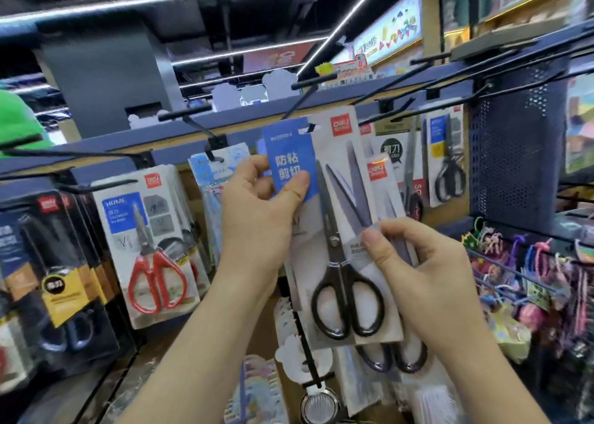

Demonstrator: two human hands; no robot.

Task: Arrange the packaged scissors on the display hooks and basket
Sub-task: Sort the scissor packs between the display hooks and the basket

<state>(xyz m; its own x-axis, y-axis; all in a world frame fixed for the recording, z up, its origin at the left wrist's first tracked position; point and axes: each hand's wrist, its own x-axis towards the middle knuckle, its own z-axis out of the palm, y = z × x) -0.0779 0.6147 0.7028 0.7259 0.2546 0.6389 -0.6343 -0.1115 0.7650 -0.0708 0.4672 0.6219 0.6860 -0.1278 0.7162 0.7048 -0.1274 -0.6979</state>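
**At mid-frame: packaged scissors gripped by both hands**

The card is pinched at its blue label by the left hand and at its right edge by the right hand. Black handles, grey blades and a red logo are shown on pale backing. A black hook is seen just above, a perforated basket at upper right.

Your one head-worn wide-angle camera faces forward, close to the display hooks across the upper frame. Your left hand and right hand sit at centre.
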